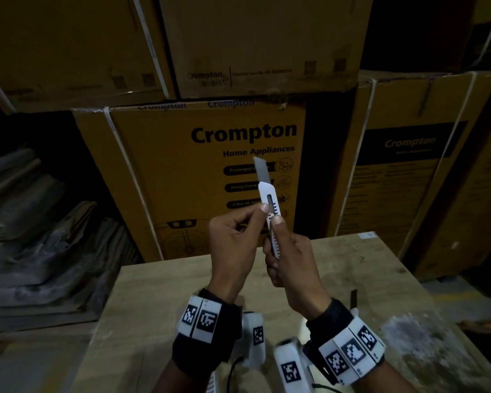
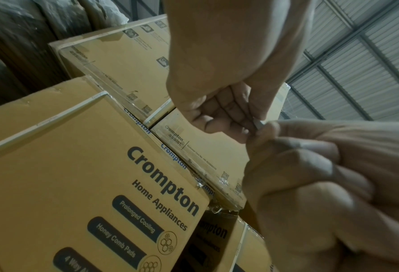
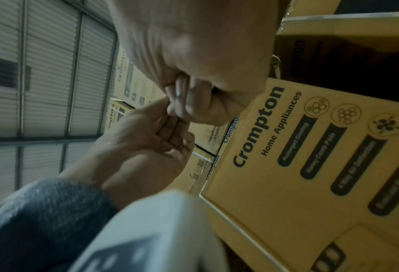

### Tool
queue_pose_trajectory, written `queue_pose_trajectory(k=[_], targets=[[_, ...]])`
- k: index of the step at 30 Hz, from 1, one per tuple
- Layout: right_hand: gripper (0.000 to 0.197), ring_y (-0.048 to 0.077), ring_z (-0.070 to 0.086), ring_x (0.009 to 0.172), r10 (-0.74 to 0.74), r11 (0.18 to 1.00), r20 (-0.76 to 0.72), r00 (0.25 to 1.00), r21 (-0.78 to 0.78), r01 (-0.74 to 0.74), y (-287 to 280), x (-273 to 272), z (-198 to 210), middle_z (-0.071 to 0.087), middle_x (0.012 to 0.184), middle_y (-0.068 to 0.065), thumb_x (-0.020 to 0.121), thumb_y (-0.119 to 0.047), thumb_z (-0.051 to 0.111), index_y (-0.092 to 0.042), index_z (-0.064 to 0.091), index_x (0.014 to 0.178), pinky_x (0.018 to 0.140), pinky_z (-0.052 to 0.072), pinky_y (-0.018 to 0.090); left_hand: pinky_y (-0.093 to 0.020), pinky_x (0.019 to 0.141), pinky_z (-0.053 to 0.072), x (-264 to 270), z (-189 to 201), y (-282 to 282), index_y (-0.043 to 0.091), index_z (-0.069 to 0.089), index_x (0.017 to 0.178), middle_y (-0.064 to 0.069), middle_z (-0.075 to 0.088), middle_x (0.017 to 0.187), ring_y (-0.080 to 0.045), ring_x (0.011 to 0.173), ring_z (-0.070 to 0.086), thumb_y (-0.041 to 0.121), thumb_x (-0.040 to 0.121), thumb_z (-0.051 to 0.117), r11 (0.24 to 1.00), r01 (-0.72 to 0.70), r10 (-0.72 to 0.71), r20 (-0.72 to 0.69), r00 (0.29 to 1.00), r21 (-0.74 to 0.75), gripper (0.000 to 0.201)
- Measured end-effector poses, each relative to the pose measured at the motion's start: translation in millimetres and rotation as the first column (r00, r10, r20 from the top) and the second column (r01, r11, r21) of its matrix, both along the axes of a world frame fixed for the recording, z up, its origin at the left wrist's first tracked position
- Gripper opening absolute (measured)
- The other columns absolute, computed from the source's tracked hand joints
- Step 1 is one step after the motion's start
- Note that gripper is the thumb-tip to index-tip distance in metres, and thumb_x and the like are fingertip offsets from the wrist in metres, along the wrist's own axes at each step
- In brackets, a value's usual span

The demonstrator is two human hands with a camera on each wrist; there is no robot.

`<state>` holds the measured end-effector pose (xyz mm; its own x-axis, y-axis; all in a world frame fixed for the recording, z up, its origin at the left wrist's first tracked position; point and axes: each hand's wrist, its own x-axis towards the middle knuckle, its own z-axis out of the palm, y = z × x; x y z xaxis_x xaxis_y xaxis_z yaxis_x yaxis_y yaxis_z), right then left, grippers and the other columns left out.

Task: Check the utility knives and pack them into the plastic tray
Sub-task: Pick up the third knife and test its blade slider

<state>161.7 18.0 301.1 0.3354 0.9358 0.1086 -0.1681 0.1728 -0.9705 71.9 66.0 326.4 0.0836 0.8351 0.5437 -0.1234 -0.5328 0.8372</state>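
Note:
A white utility knife [image 1: 270, 202] is held upright above the wooden table [image 1: 165, 302], its steel blade [image 1: 261, 168] slid out and pointing up. My right hand [image 1: 284, 251] grips the handle's lower half, thumb laid along the slider track. My left hand [image 1: 238, 234] is beside it on the left, fingers curled, pinching the knife body at its fingertips. In the left wrist view only a small grey bit of the knife [image 2: 260, 124] shows between my left hand [image 2: 226, 103] and right hand [image 2: 321, 174]. In the right wrist view the knife [image 3: 180, 92] sits in my right fist [image 3: 205, 64]. No plastic tray is in view.
Strapped Crompton cartons [image 1: 204, 171] are stacked right behind the table's far edge. A heap of flattened sacks [image 1: 40, 228] lies at the left. A thin dark object [image 1: 353, 297] stands by my right wrist, near a grey scuffed patch [image 1: 414, 344].

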Motion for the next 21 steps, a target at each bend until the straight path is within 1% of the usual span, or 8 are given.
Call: queue_pose_trajectory(k=[1, 2, 4, 6, 10, 14, 17, 21], targets=[[0.055, 0.011, 0.026, 0.038, 0.022, 1.000, 0.015, 1.000, 0.007, -0.022, -0.6, 1.0, 1.0, 0.035, 0.048, 0.000, 0.096, -0.057, 0.046, -0.011, 0.056, 0.069, 0.042, 0.020, 0.020, -0.028, 0.060, 0.059, -0.5, 0.6, -0.2, 0.016, 0.080, 0.092, 0.005, 0.079, 0.079, -0.014, 0.072, 0.075, 0.007, 0.094, 0.068, 1.000, -0.005, 0.005, 0.015, 1.000, -0.006, 0.014], [0.053, 0.011, 0.027, 0.039, 0.037, 0.999, 0.032, 0.999, 0.014, -0.038, -0.9, 2.2, 2.3, 0.036, 0.049, 0.001, 0.097, -0.056, 0.046, -0.010, 0.058, 0.074, 0.042, 0.021, 0.020, -0.022, 0.058, 0.057, -0.7, 1.3, -0.7, 0.013, 0.079, 0.093, 0.007, 0.079, 0.077, -0.010, 0.070, 0.075, 0.006, 0.093, 0.068, 1.000, -0.006, 0.006, 0.033, 0.999, -0.018, 0.013], [0.049, 0.011, 0.030, 0.040, 0.049, 0.999, 0.062, 0.997, 0.018, -0.050, -1.2, 3.8, 3.9, 0.040, 0.051, 0.003, 0.100, -0.054, 0.045, -0.012, 0.061, 0.078, 0.042, 0.022, 0.020, -0.015, 0.060, 0.054, -1.4, 1.9, -1.2, 0.010, 0.078, 0.096, 0.012, 0.078, 0.076, -0.003, 0.073, 0.074, 0.005, 0.093, 0.069, 1.000, -0.007, 0.009, 0.057, 0.998, -0.029, 0.011], [0.050, 0.011, 0.033, 0.041, 0.050, 0.999, 0.082, 0.995, 0.013, -0.051, -1.0, 4.3, 5.1, 0.042, 0.052, 0.004, 0.101, -0.053, 0.045, -0.014, 0.062, 0.076, 0.042, 0.023, 0.021, -0.015, 0.063, 0.054, -2.9, 1.5, -0.2, 0.012, 0.078, 0.096, 0.014, 0.077, 0.078, -0.002, 0.075, 0.074, 0.007, 0.092, 0.070, 0.999, -0.023, 0.025, 0.059, 0.998, -0.022, 0.011], [0.054, 0.010, 0.031, 0.039, 0.047, 0.999, 0.084, 0.995, -0.010, -0.046, 0.7, 0.8, 7.7, 0.040, 0.049, 0.001, 0.100, -0.053, 0.047, -0.009, 0.057, 0.071, 0.043, 0.021, 0.021, -0.018, 0.068, 0.057, -7.0, -1.0, 3.4, 0.010, 0.079, 0.099, 0.008, 0.079, 0.086, -0.005, 0.081, 0.075, 0.009, 0.091, 0.071, 0.997, -0.070, 0.071, 0.049, 0.996, -0.015, 0.011], [0.055, 0.009, 0.031, 0.039, 0.045, 0.999, 0.085, 0.995, -0.020, -0.043, 5.0, -4.7, 7.6, 0.038, 0.048, -0.001, 0.100, -0.054, 0.047, -0.009, 0.056, 0.069, 0.042, 0.021, 0.019, -0.017, 0.068, 0.056, -13.7, -2.4, 6.5, 0.007, 0.080, 0.100, 0.003, 0.080, 0.088, -0.006, 0.081, 0.075, 0.010, 0.091, 0.071, 0.996, -0.082, 0.083, 0.038, 0.996, -0.036, 0.012], [0.054, 0.010, 0.030, 0.040, 0.071, 0.997, 0.086, 0.994, -0.024, -0.069, 8.2, -10.9, 6.8, 0.037, 0.049, 0.001, 0.100, -0.054, 0.047, -0.009, 0.056, 0.070, 0.043, 0.021, 0.021, -0.017, 0.068, 0.055, -21.7, -3.1, 8.3, 0.009, 0.080, 0.099, 0.003, 0.080, 0.088, -0.007, 0.082, 0.075, 0.011, 0.092, 0.071, 0.994, -0.096, 0.098, 0.029, 0.995, -0.055, 0.012], [0.054, 0.010, 0.028, 0.038, 0.105, 0.994, 0.079, 0.991, -0.002, -0.105, 13.5, -19.5, 5.2, 0.035, 0.048, 0.001, 0.102, -0.050, 0.047, -0.007, 0.055, 0.070, 0.043, 0.020, 0.020, -0.017, 0.070, 0.056, -32.2, -2.3, 6.4, 0.008, 0.079, 0.102, 0.002, 0.080, 0.090, -0.008, 0.085, 0.076, 0.012, 0.092, 0.070, 0.990, -0.118, 0.120, 0.020, 0.993, -0.072, 0.013]])
